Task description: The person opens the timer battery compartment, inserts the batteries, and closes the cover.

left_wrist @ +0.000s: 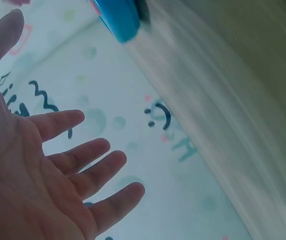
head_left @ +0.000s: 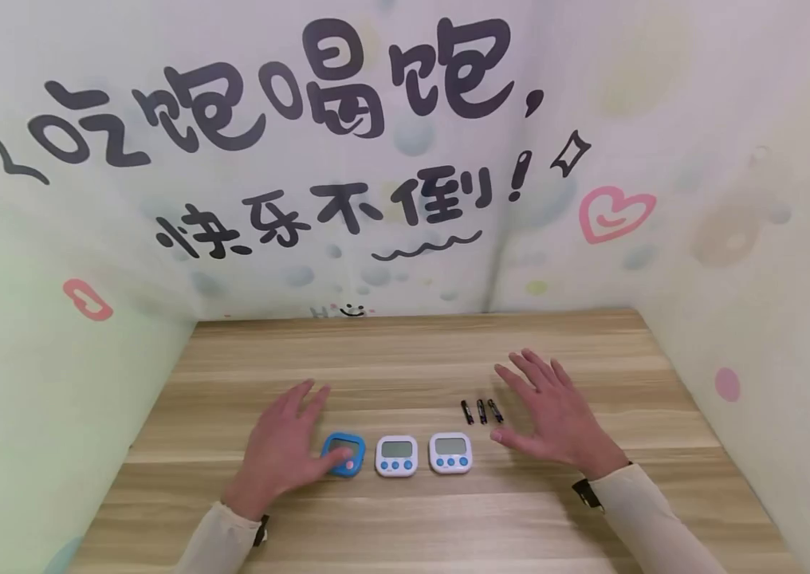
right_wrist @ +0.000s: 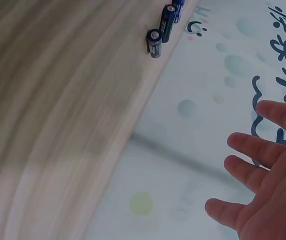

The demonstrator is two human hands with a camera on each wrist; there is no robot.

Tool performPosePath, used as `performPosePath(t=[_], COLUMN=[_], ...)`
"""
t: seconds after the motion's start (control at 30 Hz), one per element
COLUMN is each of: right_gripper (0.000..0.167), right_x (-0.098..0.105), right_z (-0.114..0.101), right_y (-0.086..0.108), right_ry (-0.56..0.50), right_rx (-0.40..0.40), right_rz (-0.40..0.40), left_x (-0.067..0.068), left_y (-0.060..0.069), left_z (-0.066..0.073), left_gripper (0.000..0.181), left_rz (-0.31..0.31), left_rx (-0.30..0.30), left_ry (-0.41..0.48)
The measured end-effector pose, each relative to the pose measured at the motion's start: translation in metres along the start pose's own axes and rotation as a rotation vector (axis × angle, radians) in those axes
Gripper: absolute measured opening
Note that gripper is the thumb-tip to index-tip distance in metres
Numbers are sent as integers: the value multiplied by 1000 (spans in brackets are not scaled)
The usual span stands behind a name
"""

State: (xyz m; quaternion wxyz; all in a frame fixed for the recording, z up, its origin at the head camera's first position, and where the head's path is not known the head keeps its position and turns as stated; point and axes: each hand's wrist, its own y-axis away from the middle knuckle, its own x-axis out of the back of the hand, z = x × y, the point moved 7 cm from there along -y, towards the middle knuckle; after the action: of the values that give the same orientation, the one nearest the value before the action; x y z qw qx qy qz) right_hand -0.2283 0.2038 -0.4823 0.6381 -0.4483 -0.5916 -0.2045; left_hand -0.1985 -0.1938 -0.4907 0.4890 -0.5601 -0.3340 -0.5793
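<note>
Three small digital timers stand in a row on the wooden table: a blue timer (head_left: 336,443) at the left, a white timer (head_left: 396,456) in the middle and another white timer (head_left: 450,453) at the right. My left hand (head_left: 283,450) is beside the blue one, fingers spread, its thumb overlapping that timer in the head view; whether it touches cannot be told. In the left wrist view the blue timer (left_wrist: 120,20) shows at the top. My right hand (head_left: 556,414) is spread, holding nothing, just right of several thin batteries (head_left: 481,411), which also appear in the right wrist view (right_wrist: 167,24).
The wood-grain table (head_left: 405,359) meets a printed wall (head_left: 405,279) at the back, with dark lettering on it. Pale walls also close in the left and right sides. Dark bands with small devices sit at both wrists.
</note>
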Motion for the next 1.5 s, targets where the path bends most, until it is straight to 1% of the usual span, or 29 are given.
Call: performPosePath(t=[0.1,0.23,0.4,0.5,0.67,0.87,0.93,1.03,1.1,1.2,1.33,1.5], right_gripper=[95,92,86,84,81,78,76,72,70,66,64,62], right_x=[-1,-3,-6,-11,-17,-20,-20,-21,-21,-25,-31,-39], right_z=[-4,-9,-18,-23,-31,-37,-38,-40,-41,-42,-42,-41], right_y=[0,1,2,3,3,4,4,3,3,3,3,2], right_ry=[-27,-55,-111,-153,-194,-201,-205,-244,-285,-341,-375,-454], right_rx=[13,34,61,62,66,60,62,69,65,37,-7,-39], right_rz=[3,29,48,28,4,-9,-9,-15,-32,-84,-148,-199], left_x=[-1,-3,-8,-12,-18,-23,-25,-27,-28,-32,-38,-46], left_y=[-2,-4,-7,-8,-12,-21,-24,-29,-31,-34,-36,-40], left_z=[8,21,36,44,56,72,77,86,91,98,105,113], left_gripper=[104,100,99,98,94,92,90,87,85,81,76,73], left_rz=[-5,3,5,-14,-44,-47,-56,-83,-101,-139,-178,-203], left_rx=[-7,-19,-39,-50,-75,-118,-132,-147,-154,-154,-156,-166], left_ry=[20,70,123,135,159,185,199,219,238,266,300,307])
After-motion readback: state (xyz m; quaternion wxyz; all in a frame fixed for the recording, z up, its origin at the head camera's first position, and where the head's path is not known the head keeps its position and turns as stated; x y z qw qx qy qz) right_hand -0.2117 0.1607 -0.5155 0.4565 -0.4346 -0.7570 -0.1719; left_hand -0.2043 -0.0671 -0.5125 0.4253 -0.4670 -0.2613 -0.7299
